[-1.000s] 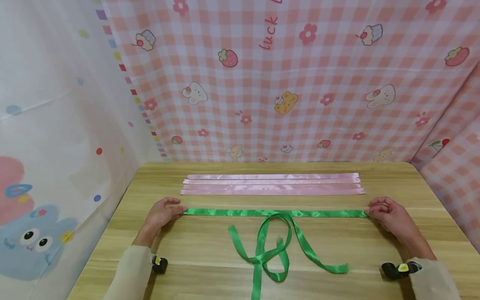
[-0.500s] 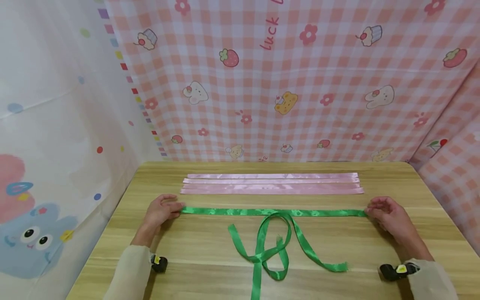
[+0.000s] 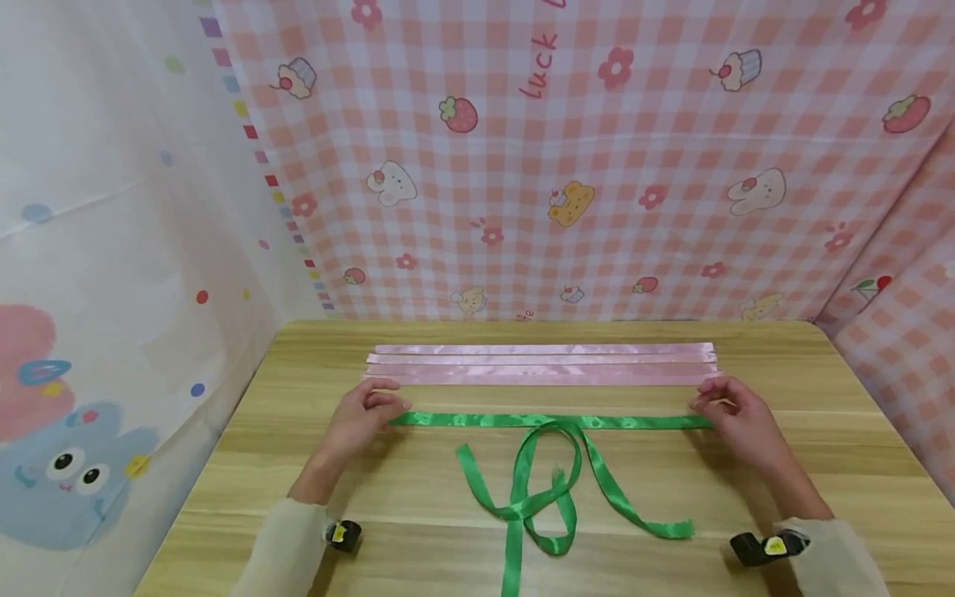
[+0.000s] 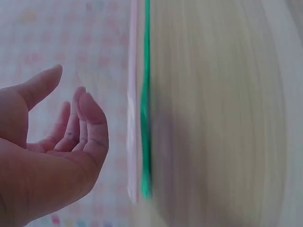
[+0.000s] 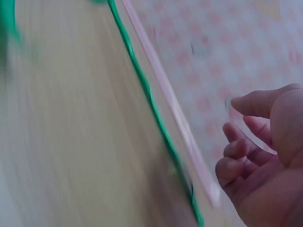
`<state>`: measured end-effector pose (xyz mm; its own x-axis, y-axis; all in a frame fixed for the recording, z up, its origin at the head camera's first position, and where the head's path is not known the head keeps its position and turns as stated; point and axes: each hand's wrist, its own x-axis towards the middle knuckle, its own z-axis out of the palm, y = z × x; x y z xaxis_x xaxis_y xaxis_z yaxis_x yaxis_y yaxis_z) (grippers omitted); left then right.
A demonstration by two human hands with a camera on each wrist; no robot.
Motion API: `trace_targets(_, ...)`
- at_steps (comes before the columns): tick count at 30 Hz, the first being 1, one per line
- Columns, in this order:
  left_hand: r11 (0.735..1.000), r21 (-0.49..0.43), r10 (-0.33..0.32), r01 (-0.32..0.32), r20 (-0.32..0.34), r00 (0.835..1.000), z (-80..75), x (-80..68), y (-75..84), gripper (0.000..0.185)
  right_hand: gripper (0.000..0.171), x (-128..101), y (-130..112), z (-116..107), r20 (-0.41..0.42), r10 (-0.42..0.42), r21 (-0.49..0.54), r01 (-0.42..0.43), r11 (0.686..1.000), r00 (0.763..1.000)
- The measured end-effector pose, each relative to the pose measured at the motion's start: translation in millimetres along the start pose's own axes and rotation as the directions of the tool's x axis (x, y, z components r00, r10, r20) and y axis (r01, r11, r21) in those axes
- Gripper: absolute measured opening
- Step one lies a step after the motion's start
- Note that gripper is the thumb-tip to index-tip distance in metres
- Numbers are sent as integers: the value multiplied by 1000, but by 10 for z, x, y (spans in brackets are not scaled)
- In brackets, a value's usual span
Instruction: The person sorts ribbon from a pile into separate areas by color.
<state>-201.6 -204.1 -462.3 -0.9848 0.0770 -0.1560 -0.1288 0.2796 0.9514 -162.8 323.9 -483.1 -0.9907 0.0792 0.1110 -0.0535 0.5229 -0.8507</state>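
Observation:
A straight green ribbon (image 3: pixel 522 420) lies across the wooden table (image 3: pixel 776 489), in front of several pink ribbons (image 3: pixel 540 365) laid side by side. My left hand (image 3: pixel 361 414) hovers at the green ribbon's left end. In the left wrist view this left hand (image 4: pixel 52 156) has relaxed fingers and holds nothing, apart from the green ribbon (image 4: pixel 145 142). My right hand (image 3: pixel 734 414) hovers at the right end. The right wrist view shows the right hand (image 5: pixel 265 161) loosely curled and empty beside the green ribbon (image 5: pixel 151 99) and a pink ribbon (image 5: pixel 175 111).
A loose tangle of green ribbons (image 3: pixel 522 497) lies in front of the straight one, reaching the table's near edge. Pink checked cloth (image 3: pixel 597 166) hangs behind and to the right, white patterned cloth (image 3: pixel 112 249) to the left.
Both hands let go of the green ribbon's ends, lifted, and moved inward and slightly toward the pink ribbons. The ribbons stay in place.

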Motion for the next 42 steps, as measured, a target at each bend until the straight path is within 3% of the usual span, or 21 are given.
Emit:
trace_targets(7, 999, -14, 54, -52, 174, 983, 554, -47, 136, 33, 15, -1, -354, 407, 175, -100, 58, 91, 994, 980)
trace_targets(12, 998, -41, 51, -41, 290, 956, 889, -79, 180, 35, 9, -20, -489, 674, 303, -91, 76, 71, 995, 949)
trace_targets(16, 999, -4, 37, -38, 341, 939, 1113, -94, 168, 34, 11, -31, -562, 879, 344, -74, 47, 61, 997, 936)
trace_targets(23, 997, 71, 12, -38, 333, 943, 1349, -69, 88, 30, 17, -64, -625, 1112, 333, -45, -5, 50, 999, 942)
trace_targets(34, 983, 168, 32, -76, 251, 967, 1483, -61, 123, 29, 16, -98, -626, 1247, 273, -23, -72, 44, 996, 962)
trace_targets(42, 963, 238, 71, -123, 217, 974, 1494, -43, 126, 22, 20, -92, -646, 1237, 272, -35, -67, 55, 996, 962)
